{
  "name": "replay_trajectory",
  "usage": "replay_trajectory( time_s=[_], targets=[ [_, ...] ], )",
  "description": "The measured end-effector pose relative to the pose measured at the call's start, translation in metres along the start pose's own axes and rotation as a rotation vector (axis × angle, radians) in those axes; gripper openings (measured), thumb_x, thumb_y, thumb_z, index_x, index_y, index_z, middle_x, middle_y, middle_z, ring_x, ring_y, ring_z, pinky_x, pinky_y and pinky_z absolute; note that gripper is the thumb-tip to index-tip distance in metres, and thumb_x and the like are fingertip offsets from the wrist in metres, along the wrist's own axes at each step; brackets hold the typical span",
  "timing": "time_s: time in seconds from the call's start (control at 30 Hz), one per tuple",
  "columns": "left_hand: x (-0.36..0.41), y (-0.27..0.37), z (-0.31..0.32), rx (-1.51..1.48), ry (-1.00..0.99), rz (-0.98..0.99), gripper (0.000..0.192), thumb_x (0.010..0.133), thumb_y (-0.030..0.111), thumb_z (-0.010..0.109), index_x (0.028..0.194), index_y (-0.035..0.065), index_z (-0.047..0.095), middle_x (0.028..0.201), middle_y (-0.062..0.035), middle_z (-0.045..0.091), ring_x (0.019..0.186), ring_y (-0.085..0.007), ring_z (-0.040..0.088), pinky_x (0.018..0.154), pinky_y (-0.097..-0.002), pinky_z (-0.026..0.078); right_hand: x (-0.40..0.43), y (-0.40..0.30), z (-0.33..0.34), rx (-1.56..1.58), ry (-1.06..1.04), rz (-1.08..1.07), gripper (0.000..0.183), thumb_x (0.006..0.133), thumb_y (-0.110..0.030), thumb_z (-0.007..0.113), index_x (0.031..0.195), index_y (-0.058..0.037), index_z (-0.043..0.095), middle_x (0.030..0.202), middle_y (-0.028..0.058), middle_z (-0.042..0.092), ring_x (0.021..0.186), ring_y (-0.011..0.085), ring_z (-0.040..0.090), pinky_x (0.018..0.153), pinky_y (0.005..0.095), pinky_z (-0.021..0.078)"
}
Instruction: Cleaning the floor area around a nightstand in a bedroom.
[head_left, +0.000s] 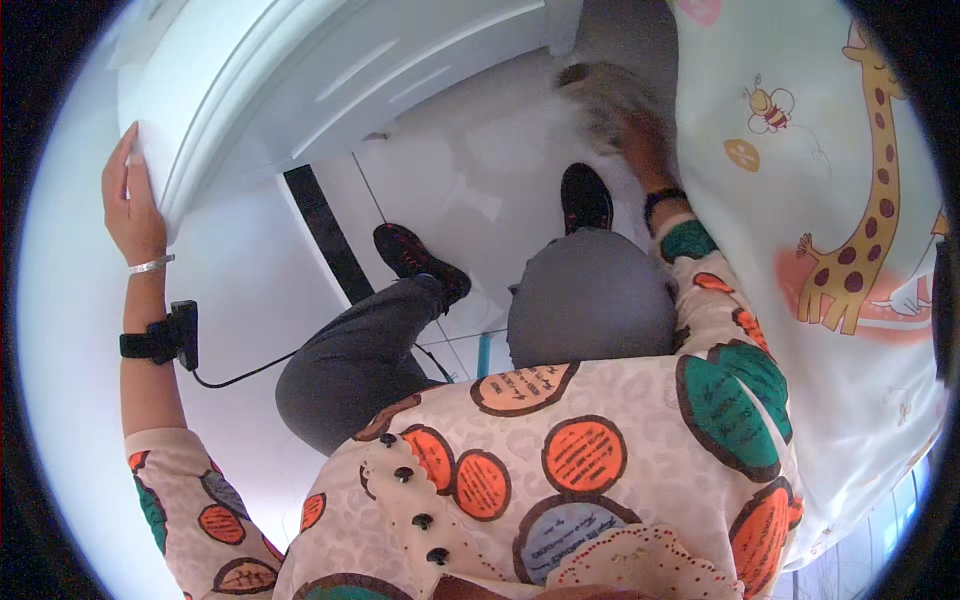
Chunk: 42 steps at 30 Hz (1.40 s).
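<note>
My left hand rests with straight fingers against the edge of a white furniture piece with a moulded rim. It wears a silver bracelet, and a black strap with a small cabled device sits on the forearm. Low down at the right, my right hand is blurred by motion. Bunched at its fingers is a greyish-brown cloth, also blurred, close to the pale tiled floor. The lower side of the white furniture rises just beyond the cloth.
A white fabric printed with a giraffe and bees hangs along the right side. My bent knee and black shoes are between my arms. A black strip crosses the floor. A thin cable runs from my left forearm.
</note>
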<state>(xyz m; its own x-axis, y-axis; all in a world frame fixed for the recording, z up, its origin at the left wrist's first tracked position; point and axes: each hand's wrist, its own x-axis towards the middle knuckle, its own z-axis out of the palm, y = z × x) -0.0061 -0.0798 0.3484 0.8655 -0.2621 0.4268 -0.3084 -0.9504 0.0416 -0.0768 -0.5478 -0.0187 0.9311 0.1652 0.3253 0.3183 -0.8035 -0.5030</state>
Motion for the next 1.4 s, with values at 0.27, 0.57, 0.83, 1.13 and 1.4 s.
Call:
replay_trajectory(
  time_s=[0.27, 0.57, 0.83, 1.13, 1.4],
  targets=[
    [0.001, 0.0, 0.0, -0.044, 0.023, 0.034, 0.031, 0.087, 0.016, 0.041, 0.112, 0.0059, 0.056, 0.114, -0.0084, 0.055, 0.106, -0.0188, 0.049, 0.093, -0.029, 0.035, -0.1, 0.048, -0.05, -0.234, -0.045, 0.511, 0.036, 0.069, -0.008, 0.055, 0.104, -0.0103, 0.059, 0.104, 0.019, 0.056, 0.1, 0.0366, 0.05, 0.09, 0.0437, 0.0365],
    [0.006, 0.01, -0.001, -0.055, 0.019, 0.042, 0.031, 0.087, 0.016, 0.042, 0.112, 0.0052, 0.056, 0.115, -0.009, 0.055, 0.106, -0.0194, 0.049, 0.093, -0.0291, 0.035, -0.075, 0.046, -0.017, -0.234, -0.057, 0.471, 0.037, 0.069, -0.01, 0.057, 0.106, -0.0094, 0.057, 0.105, 0.02, 0.055, 0.1, 0.0369, 0.049, 0.09, 0.0439, 0.0364],
    [0.003, 0.021, -0.009, -0.057, 0.01, 0.037, 0.031, 0.087, 0.013, 0.041, 0.113, 0.0046, 0.055, 0.115, -0.009, 0.054, 0.108, -0.0202, 0.048, 0.094, -0.0301, 0.034, 0.012, 0.067, 0.023, -0.277, -0.059, 0.308, 0.039, 0.07, -0.012, 0.058, 0.108, -0.0086, 0.056, 0.105, 0.0209, 0.055, 0.101, 0.0372, 0.049, 0.09, 0.0441, 0.0363],
    [0.007, 0.02, -0.002, -0.095, 0.012, 0.066, 0.03, 0.087, 0.012, 0.041, 0.113, 0.0044, 0.054, 0.115, -0.0093, 0.054, 0.109, -0.0213, 0.047, 0.096, -0.0318, 0.033, 0.017, 0.072, 0.049, -0.334, -0.13, 0.37, 0.041, 0.07, -0.013, 0.06, 0.11, -0.009, 0.054, 0.107, 0.0215, 0.054, 0.102, 0.0374, 0.049, 0.09, 0.0444, 0.0361],
    [0.012, 0.024, -0.002, -0.001, 0.02, 0.127, 0.029, 0.087, 0.012, 0.042, 0.111, 0.0035, 0.056, 0.113, -0.0101, 0.055, 0.108, -0.0216, 0.049, 0.095, -0.0312, 0.034, -0.053, 0.04, 0.017, -0.215, -0.14, 0.457, 0.044, 0.069, -0.015, 0.062, 0.113, -0.0108, 0.053, 0.108, 0.0217, 0.053, 0.102, 0.0373, 0.048, 0.09, 0.0448, 0.0358]
  ],
)
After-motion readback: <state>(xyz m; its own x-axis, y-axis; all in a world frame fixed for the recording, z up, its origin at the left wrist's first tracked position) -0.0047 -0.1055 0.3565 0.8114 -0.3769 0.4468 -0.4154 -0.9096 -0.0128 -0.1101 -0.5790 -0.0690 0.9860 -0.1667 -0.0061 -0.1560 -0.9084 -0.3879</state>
